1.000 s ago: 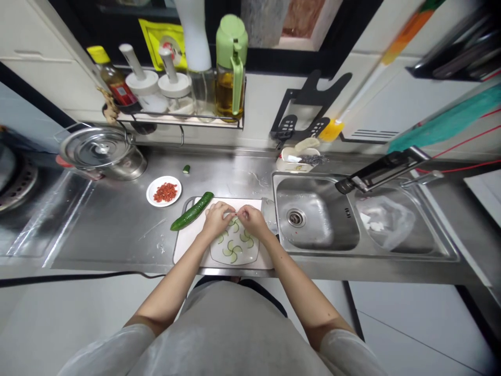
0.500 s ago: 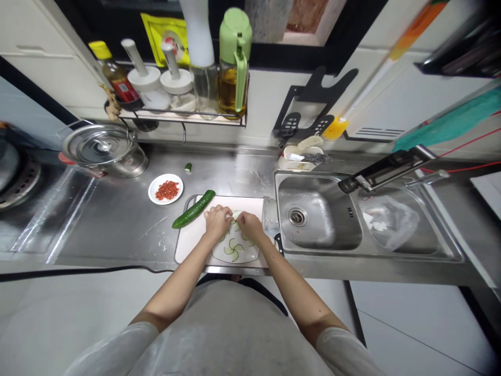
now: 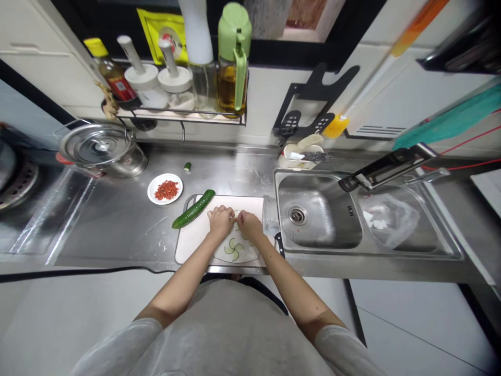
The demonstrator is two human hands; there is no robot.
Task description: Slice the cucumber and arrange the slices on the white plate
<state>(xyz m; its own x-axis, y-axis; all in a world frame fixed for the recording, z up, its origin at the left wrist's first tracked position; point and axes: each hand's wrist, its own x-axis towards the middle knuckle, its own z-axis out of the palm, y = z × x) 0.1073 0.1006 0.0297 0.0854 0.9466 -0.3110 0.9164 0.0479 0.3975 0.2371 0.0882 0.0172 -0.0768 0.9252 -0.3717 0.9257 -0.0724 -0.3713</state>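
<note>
Over the far part of a white plate point(image 3: 250, 254), my left hand point(image 3: 221, 221) and my right hand point(image 3: 250, 226) meet fingertip to fingertip. Both are closed in a pinch around a pale cucumber slice, mostly hidden by the fingers. Thin cucumber slices point(image 3: 234, 249) form a pinwheel on the near part of the plate. More slices show partly beside my right hand. Beneath the plate is a light cutting board point(image 3: 190, 248). A whole-looking green cucumber point(image 3: 193, 209) lies slantwise across the board's left edge. A broad knife point(image 3: 271, 215) rests at its right edge.
To the left stand a white dish point(image 3: 151, 196) of small red pieces and a lidded steel pot point(image 3: 129, 161). A cucumber end point(image 3: 187, 166) lies behind. The sink point(image 3: 321, 214) is on the right, under a black faucet point(image 3: 385, 167). A rack of bottles point(image 3: 188, 116) hangs above.
My hands have drawn slightly closer together over the plate, covering more of the pale slice between the fingertips. My left hand has shifted a little to the right.
</note>
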